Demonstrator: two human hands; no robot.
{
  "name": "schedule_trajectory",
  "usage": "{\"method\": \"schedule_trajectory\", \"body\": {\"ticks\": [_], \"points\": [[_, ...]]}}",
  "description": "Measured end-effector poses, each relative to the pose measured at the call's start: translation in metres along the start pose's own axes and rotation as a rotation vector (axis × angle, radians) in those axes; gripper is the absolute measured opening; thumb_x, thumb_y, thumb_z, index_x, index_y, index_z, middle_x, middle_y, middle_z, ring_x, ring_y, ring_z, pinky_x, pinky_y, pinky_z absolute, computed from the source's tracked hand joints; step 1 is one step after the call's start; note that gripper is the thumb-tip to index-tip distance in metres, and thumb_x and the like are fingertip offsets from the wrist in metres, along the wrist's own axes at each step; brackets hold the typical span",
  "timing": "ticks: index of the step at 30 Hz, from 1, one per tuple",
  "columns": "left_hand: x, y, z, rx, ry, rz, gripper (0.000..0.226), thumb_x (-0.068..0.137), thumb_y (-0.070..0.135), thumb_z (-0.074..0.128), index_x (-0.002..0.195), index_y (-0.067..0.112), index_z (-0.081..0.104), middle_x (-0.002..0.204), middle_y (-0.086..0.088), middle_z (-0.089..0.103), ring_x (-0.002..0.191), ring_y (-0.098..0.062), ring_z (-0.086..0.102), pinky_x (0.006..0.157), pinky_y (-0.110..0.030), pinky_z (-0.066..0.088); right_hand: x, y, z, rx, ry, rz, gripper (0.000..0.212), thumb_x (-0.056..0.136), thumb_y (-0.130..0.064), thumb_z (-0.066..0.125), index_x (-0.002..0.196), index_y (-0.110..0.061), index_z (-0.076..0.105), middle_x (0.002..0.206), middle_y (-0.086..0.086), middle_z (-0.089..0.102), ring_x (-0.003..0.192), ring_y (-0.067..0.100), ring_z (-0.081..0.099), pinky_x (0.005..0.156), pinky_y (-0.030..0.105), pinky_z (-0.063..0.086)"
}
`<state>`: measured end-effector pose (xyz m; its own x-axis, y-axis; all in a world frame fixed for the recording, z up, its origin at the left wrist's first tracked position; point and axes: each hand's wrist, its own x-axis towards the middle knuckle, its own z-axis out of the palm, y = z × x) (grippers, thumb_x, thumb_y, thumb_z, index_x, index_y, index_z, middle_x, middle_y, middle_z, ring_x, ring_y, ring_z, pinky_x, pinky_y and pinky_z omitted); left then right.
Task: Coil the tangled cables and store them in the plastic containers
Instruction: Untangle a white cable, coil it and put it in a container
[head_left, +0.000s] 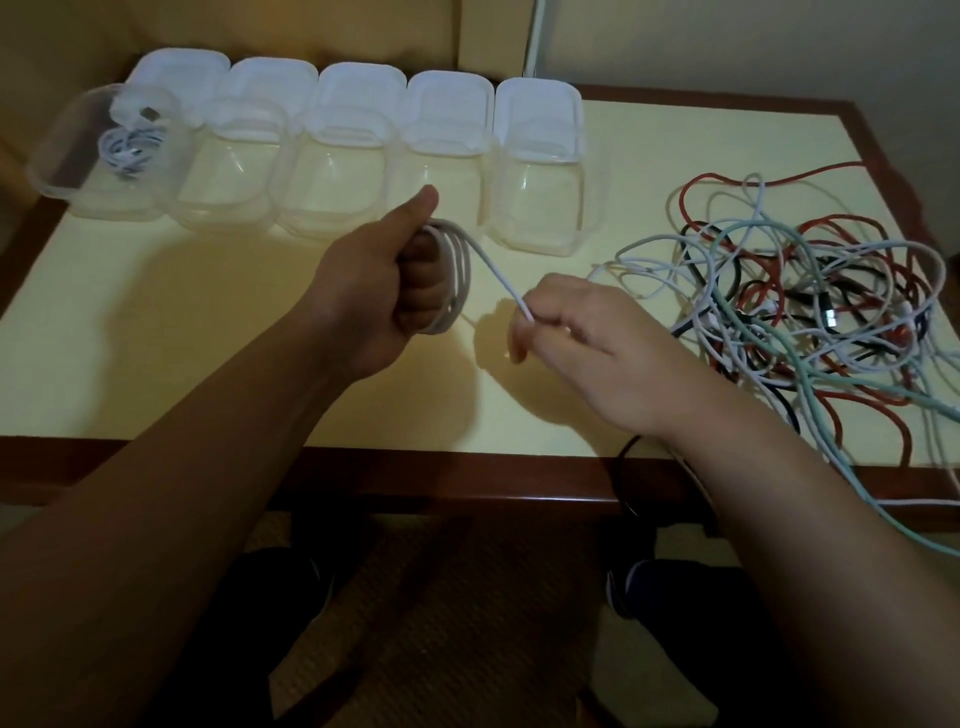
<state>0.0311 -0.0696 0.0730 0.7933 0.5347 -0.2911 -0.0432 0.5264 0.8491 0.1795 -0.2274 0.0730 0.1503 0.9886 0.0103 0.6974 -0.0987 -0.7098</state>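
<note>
White cable (496, 275) loops around the clenched fingers of the left hand (379, 291), in front of the row of containers (332, 171). Its free length slants down and away from the loops to the right hand (582, 338), which pinches it just beside the tangled pile (810, 301).

Table (260, 405) w/ containers (535, 208), cable tangle (810, 312)

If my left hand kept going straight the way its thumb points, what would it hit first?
Probably the clear container just beyond the left hand, fourth from the left in the row; depth is hard to judge.
</note>
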Motion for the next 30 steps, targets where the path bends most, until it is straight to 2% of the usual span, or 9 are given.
{"method": "schedule_trajectory", "body": {"ticks": [1,3,6,8,11,13,21,25,30], "points": [[0.002,0.001,-0.003,-0.007,0.024,-0.002,0.057,0.108,0.039,0.041,0.059,0.026,0.014,0.057,0.005,0.005,0.046,-0.012,0.005,0.039,-0.021,0.009,0.0,0.002,0.0,-0.061,-0.045,0.009,0.028,0.1,-0.032,0.052,0.085,-0.022,0.073,0.083,-0.001,0.056,0.081,0.016,0.06,0.08,0.043,0.048],[0.004,0.001,-0.008,0.001,0.057,-0.01,0.057,0.107,0.039,0.042,0.059,0.028,0.015,0.058,0.005,0.004,0.047,-0.012,0.004,0.04,-0.022,0.007,-0.003,0.004,0.0,-0.026,-0.107,0.067,0.028,0.105,-0.034,0.057,0.087,-0.021,0.075,0.074,0.004,0.056,0.071,0.01,0.059,0.072,0.036,0.049],[0.006,0.001,-0.01,0.001,0.062,-0.049,0.057,0.107,0.04,0.043,0.057,0.029,0.017,0.059,0.006,0.004,0.048,-0.012,0.003,0.039,-0.022,0.006,-0.005,0.006,0.002,0.129,-0.116,0.103,0.034,0.106,-0.031,0.059,0.087,-0.005,0.071,0.068,0.015,0.065,0.057,0.0,0.057,0.061,0.024,0.045],[0.009,0.0,-0.014,-0.018,0.023,-0.109,0.057,0.106,0.041,0.044,0.056,0.03,0.019,0.06,0.006,0.004,0.048,-0.011,0.002,0.041,-0.023,0.005,-0.001,0.008,0.008,0.292,0.04,0.114,0.027,0.106,-0.023,0.06,0.095,-0.002,0.074,0.076,0.009,0.073,0.061,0.002,0.064,0.062,0.02,0.047],[0.012,-0.004,-0.018,-0.059,-0.052,-0.202,0.055,0.104,0.044,0.046,0.058,0.03,0.021,0.061,0.007,0.004,0.05,-0.011,0.002,0.046,-0.025,0.003,0.007,0.007,0.011,0.526,0.375,0.133,0.02,0.107,-0.016,0.059,0.102,-0.009,0.077,0.083,0.003,0.077,0.065,0.015,0.07,0.065,0.026,0.055],[0.013,-0.008,-0.019,-0.096,-0.081,-0.229,0.052,0.104,0.045,0.047,0.064,0.029,0.017,0.061,0.008,0.004,0.05,-0.01,0.002,0.047,-0.025,0.003,0.011,0.004,0.013,0.615,0.456,0.157,0.021,0.107,-0.017,0.058,0.103,-0.009,0.077,0.084,0.005,0.078,0.068,0.017,0.071,0.07,0.03,0.059],[0.012,-0.012,-0.024,-0.252,-0.171,-0.264,0.049,0.105,0.044,0.043,0.068,0.028,0.015,0.057,0.009,0.007,0.044,-0.008,0.009,0.038,-0.02,0.013,0.017,-0.019,0.033,1.044,0.333,0.34,0.027,0.107,-0.025,0.057,0.101,-0.008,0.077,0.083,0.006,0.077,0.072,0.016,0.072,0.071,0.026,0.06],[0.011,-0.013,-0.026,-0.33,-0.251,-0.267,0.049,0.105,0.044,0.043,0.068,0.028,0.015,0.057,0.009,0.008,0.043,-0.008,0.009,0.036,-0.018,0.02,0.016,-0.021,0.038,1.078,0.281,0.396,0.028,0.106,-0.026,0.059,0.1,-0.006,0.077,0.081,0.007,0.076,0.071,0.016,0.072,0.072,0.027,0.062],[0.007,-0.013,-0.017,-0.231,-0.121,-0.221,0.05,0.105,0.046,0.046,0.07,0.027,0.016,0.057,0.008,0.009,0.043,-0.009,0.01,0.037,-0.018,0.017,0.014,-0.025,0.044,1.033,0.189,0.364,0.031,0.106,-0.027,0.057,0.102,-0.002,0.076,0.078,0.003,0.074,0.074,0.012,0.068,0.068,0.029,0.061]]}}
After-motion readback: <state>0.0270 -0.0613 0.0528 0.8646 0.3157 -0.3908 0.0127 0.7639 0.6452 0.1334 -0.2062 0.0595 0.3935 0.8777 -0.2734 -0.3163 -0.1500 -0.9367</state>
